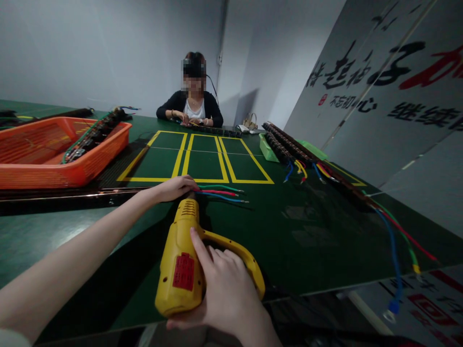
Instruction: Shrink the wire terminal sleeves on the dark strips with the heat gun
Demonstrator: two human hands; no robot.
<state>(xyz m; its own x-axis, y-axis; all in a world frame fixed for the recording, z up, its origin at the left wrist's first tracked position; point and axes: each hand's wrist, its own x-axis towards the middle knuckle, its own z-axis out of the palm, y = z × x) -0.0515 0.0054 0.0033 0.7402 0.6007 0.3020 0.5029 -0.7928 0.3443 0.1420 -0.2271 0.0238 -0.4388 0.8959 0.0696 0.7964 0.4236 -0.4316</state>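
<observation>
My right hand (227,284) is wrapped round a yellow heat gun (181,255) with a red label, held low over the near edge of the green table (289,260). The gun's nozzle points away from me, close to my left hand (177,189). My left hand is closed round a bundle of wires, among them a green wire (220,187), a red wire (224,193) and a blue wire (227,197), whose ends stick out to the right. Its fingertips are partly hidden behind the nozzle.
An orange basket (83,166) with a dark wired strip (97,135) stands at left. Long dark strips (289,144) with coloured wires lie at right, some over a green basket (267,148). Yellow tape (202,180) marks the table. A person (191,103) sits opposite, hands on another strip.
</observation>
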